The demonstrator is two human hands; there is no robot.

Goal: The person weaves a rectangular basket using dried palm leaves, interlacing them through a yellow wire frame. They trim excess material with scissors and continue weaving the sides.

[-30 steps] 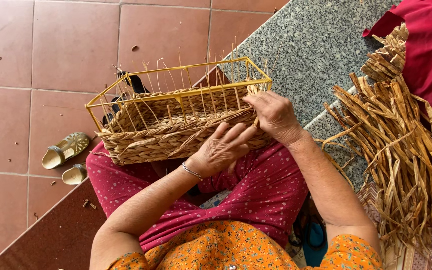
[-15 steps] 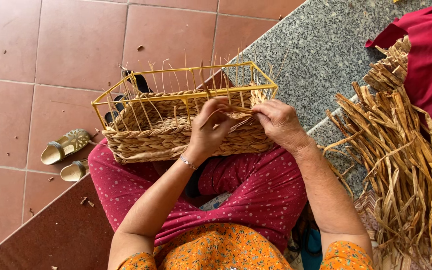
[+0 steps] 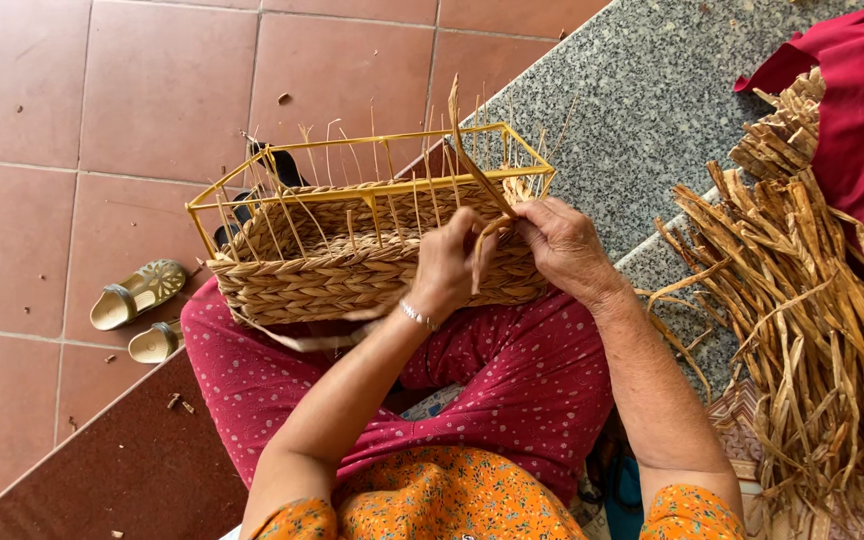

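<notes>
You've got the half-woven basket sitting on your lap, both hands at its right end, left hand and right hand pinching 1 dried strand between them, pile of dried strips to your right.

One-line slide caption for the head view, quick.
Both hands, left hand and right hand, weave a dried strand into a half-woven basket on the lap.

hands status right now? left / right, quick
Left hand: closed, pinching a dried straw strand at the half-woven basket.
Right hand: closed, fingers gripping the same strand at the basket's rim.
</notes>
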